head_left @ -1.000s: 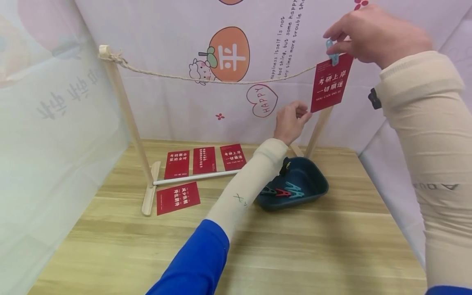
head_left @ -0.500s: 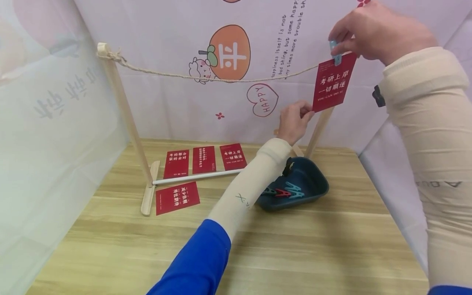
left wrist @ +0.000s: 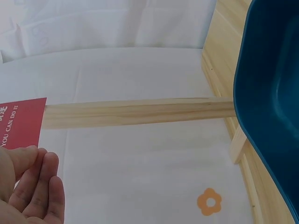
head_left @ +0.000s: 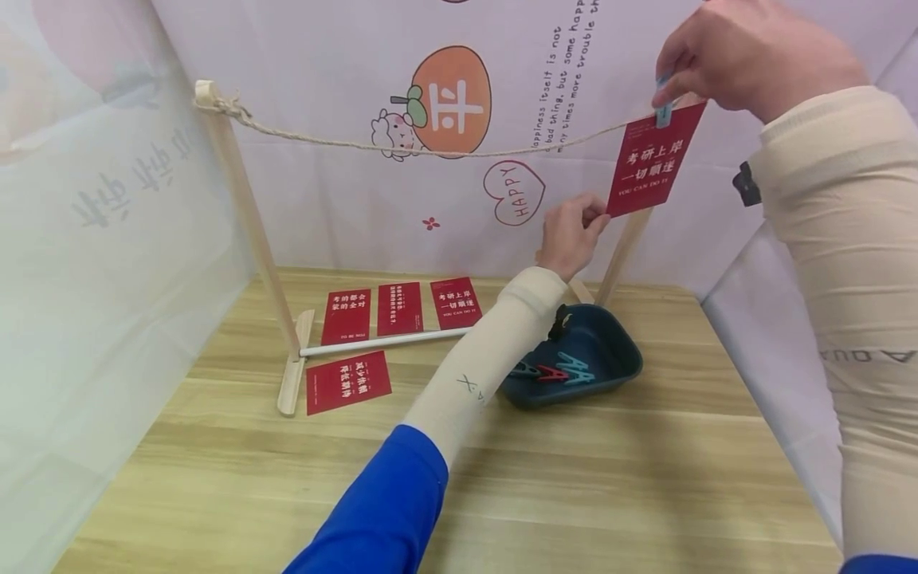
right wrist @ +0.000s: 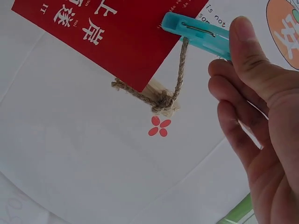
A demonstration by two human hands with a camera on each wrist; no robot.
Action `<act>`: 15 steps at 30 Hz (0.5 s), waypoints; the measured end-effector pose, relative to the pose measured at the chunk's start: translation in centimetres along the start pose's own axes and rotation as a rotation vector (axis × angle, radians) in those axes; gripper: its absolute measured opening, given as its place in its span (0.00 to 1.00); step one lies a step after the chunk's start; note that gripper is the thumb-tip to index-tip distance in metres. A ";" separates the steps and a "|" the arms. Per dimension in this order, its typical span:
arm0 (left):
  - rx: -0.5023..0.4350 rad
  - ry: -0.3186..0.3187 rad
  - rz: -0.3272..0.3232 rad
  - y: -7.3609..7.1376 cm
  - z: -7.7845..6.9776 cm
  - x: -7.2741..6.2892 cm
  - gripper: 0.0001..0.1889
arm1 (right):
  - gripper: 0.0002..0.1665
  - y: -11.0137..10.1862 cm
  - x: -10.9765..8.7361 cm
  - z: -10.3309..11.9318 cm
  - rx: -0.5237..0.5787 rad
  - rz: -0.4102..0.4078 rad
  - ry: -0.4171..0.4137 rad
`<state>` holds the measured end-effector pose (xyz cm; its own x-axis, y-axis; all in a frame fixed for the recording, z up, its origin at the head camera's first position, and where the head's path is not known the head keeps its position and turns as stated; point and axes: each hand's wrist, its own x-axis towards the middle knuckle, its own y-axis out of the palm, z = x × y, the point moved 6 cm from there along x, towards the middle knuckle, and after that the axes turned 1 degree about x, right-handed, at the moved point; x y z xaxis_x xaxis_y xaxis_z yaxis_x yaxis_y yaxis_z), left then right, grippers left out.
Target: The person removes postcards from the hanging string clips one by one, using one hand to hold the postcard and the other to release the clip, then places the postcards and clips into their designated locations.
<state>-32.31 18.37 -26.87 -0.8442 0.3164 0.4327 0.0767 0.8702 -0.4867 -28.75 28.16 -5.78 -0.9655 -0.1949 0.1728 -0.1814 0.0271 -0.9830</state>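
A red card (head_left: 649, 163) with white lettering hangs at the right end of a twine line (head_left: 459, 151). My left hand (head_left: 570, 239) pinches its lower left corner between thumb and index finger, as the left wrist view also shows. At the card's top edge, my right hand (head_left: 763, 60) pinches a light blue clothespin (right wrist: 198, 32) by its handle end. The clothespin's nose lies over the card's edge where the twine (right wrist: 181, 70) meets it. Whether it grips both cannot be seen clearly.
Wooden posts (head_left: 247, 223) carry the twine, with a white rod (head_left: 387, 341) low between them. Several red cards (head_left: 347, 383) lie around the rod. A dark blue bin (head_left: 610, 351) with several clothespins (head_left: 574, 368) stands below my left wrist.
My right hand has moved slightly right and the clothespin sits lower on the card's top edge. My left fingers have come onto the card's lower left corner.
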 end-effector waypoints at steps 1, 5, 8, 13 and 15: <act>-0.001 -0.002 0.003 0.0 0.0 0.0 0.08 | 0.23 -0.1 -0.1 0.0 0.011 -0.007 0.008; -0.003 -0.009 0.009 0.0 0.1 0.0 0.08 | 0.23 -0.3 -0.4 0.2 0.057 -0.030 0.030; -0.002 -0.012 0.009 0.0 0.2 0.0 0.09 | 0.23 -0.6 -0.5 0.3 0.085 -0.050 0.037; 0.004 -0.010 0.005 0.0 0.5 0.1 0.08 | 0.23 -0.8 -0.7 0.5 0.105 -0.089 0.027; 0.005 -0.006 0.001 0.0 0.6 0.0 0.08 | 0.22 -0.8 -0.7 0.3 0.117 -0.092 0.033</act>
<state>-32.67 18.13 -27.31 -0.8472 0.3152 0.4277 0.0752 0.8681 -0.4907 -27.82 27.96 -5.10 -0.9518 -0.1585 0.2627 -0.2483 -0.1046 -0.9630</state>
